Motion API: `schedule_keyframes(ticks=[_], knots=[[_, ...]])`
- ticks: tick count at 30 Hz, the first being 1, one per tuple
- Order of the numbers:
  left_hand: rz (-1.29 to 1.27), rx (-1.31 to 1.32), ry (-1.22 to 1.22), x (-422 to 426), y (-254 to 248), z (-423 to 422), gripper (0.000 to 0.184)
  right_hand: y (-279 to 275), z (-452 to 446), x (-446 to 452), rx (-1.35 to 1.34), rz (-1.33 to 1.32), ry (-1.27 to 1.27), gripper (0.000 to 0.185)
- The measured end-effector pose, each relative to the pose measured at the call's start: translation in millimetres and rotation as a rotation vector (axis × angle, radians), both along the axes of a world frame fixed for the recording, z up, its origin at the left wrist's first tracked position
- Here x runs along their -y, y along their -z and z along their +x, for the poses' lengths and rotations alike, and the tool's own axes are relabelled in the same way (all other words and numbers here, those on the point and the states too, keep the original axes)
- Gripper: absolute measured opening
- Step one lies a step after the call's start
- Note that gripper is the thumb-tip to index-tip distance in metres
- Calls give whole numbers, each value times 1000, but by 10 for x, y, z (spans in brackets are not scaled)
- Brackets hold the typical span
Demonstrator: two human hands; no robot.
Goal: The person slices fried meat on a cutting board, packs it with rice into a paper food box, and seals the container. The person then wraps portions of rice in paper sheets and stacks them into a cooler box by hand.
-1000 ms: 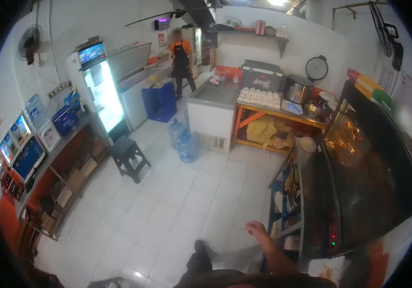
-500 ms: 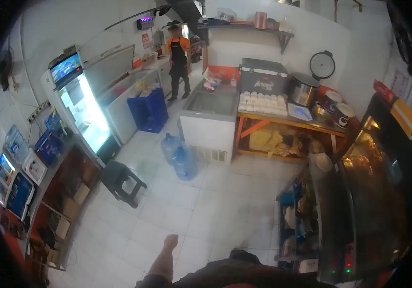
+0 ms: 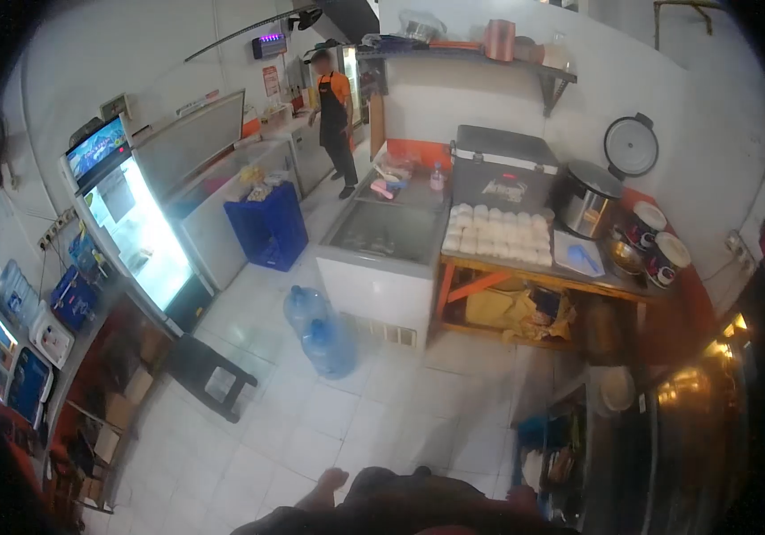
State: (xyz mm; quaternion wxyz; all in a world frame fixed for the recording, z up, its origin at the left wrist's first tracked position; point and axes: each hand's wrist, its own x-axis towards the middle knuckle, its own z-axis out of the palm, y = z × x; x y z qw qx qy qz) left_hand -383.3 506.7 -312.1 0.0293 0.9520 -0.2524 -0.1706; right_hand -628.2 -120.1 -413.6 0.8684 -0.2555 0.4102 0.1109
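My left hand (image 3: 333, 479) hangs low in front of my body, over the white tiled floor (image 3: 311, 437). Its fingers look curled into a loose fist, and I see nothing in it. At the lower right, my right hand (image 3: 522, 496) is a dim, blurred shape beside the shelves (image 3: 550, 455) under the glass display case. Its fingers cannot be made out. Neither hand visibly touches anything. Ahead on the floor stand two blue water jugs (image 3: 327, 349), with a dark plastic stool (image 3: 208, 379) to their left.
A chest freezer (image 3: 378, 290) stands ahead, beside a table with rows of white dough balls (image 3: 498, 234), a cooler box (image 3: 503, 169) and a large pot (image 3: 589, 198). A blue crate (image 3: 266, 227) and a lit fridge (image 3: 137, 232) are leftward. A person in an apron (image 3: 333, 116) stands behind.
The freezer, table and display case appear nearer as my view moves forward. My left hand has drawn back toward my body, and my right hand has come into view. The person has turned slightly.
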Motion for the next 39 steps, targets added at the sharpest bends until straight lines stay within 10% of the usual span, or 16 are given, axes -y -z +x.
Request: schedule_keyframes(ticks=[1,9,13,20,23,24,25,26,29,34,39], knots=[[-42,-193,27,29,-56,7,14,66,181,180,77,279,112,45],[-106,-498,-205,208,-224,336,22,-206,2137,653,1,-24,184,35],[-117,-513,-202,398,-131,1352,20,-558,2587,569,93,-448,-282,40],[-37,-183,126,1077,108,4117,17,-1018,3484,618,-74,-389,-204,46],[22,78,252,1652,-6,5329,17,-849,3665,692,-35,-193,278,50],[-11,156,235,1874,-68,5723,17,-1019,3875,762,133,-739,-16,52],[-899,12,-90,2130,230,6136,22,-1145,4002,843,201,-998,-177,53],[-475,91,-43,2462,-140,6469,28,-1235,4114,938,253,-1274,-305,54],[-740,46,-211,3593,-1722,6884,21,-1107,4430,1449,-174,-883,-72,30],[-854,298,-108,5122,-2488,7861,20,-1378,5251,2464,-277,-362,308,16],[-961,697,110,6295,-3628,9194,42,-2107,6095,3186,-191,-535,388,16]])
